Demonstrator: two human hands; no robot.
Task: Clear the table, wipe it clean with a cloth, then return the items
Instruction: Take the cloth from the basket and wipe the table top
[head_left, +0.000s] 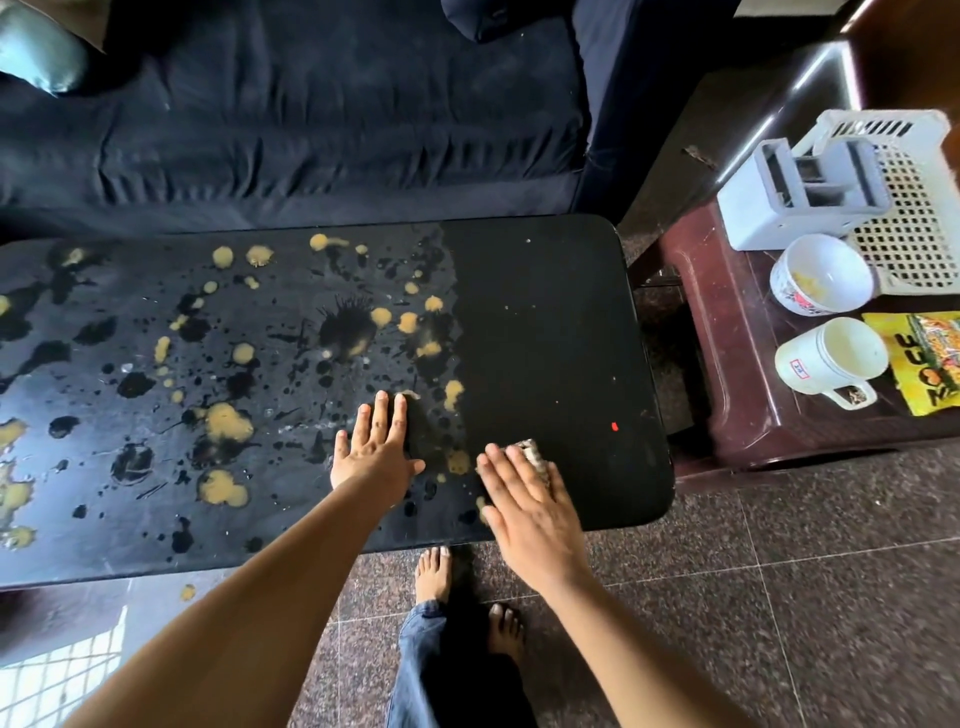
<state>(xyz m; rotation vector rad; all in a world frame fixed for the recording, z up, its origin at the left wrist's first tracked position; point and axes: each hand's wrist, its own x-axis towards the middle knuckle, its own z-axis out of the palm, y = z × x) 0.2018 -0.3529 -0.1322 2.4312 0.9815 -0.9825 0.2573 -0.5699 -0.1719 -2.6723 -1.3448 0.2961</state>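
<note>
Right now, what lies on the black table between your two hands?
Head view: yellowish spill blotches on the black table separate the flat left hand from the right hand.

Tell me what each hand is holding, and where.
The right hand presses flat on a cloth, covering most of it; only its far end shows. The left hand lies open on the table, holding nothing.

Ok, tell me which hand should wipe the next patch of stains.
Right. The right hand already presses the cloth at the stains' edge; the left hand lies flat, empty, on the table.
</note>
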